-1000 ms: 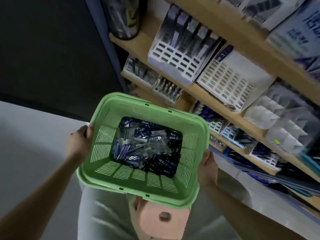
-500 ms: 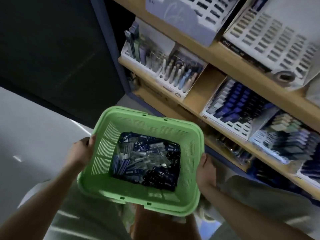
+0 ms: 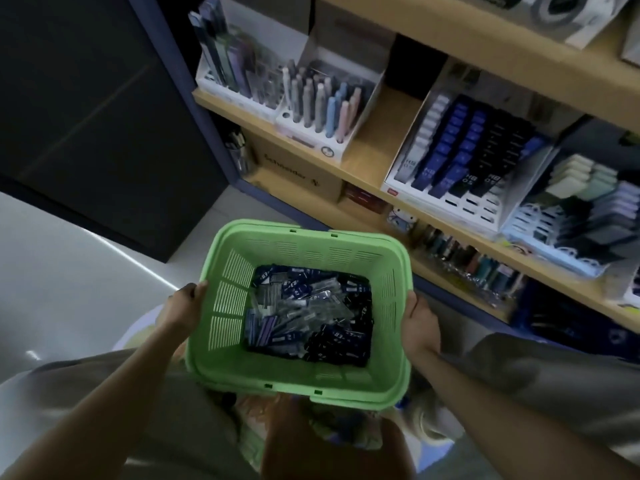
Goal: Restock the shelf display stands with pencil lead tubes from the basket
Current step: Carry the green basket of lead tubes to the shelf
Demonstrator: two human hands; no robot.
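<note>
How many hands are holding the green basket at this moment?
2. The left hand grips the left rim of the green basket; the right hand grips its right rim. No other hand is in view.

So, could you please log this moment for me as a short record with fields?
basket: green basket, held above the person's lap, short of the shelves
contents: loose pile of pencil lead tubes, dark blue, black and clear
left: left hand grips the basket's left rim
right: right hand grips its right rim
target: display stand on the wooden shelf, rows of HB tubes, front slots empty
neighbour: pastel pens in a white stand further left
progress: no tube in either hand
</note>
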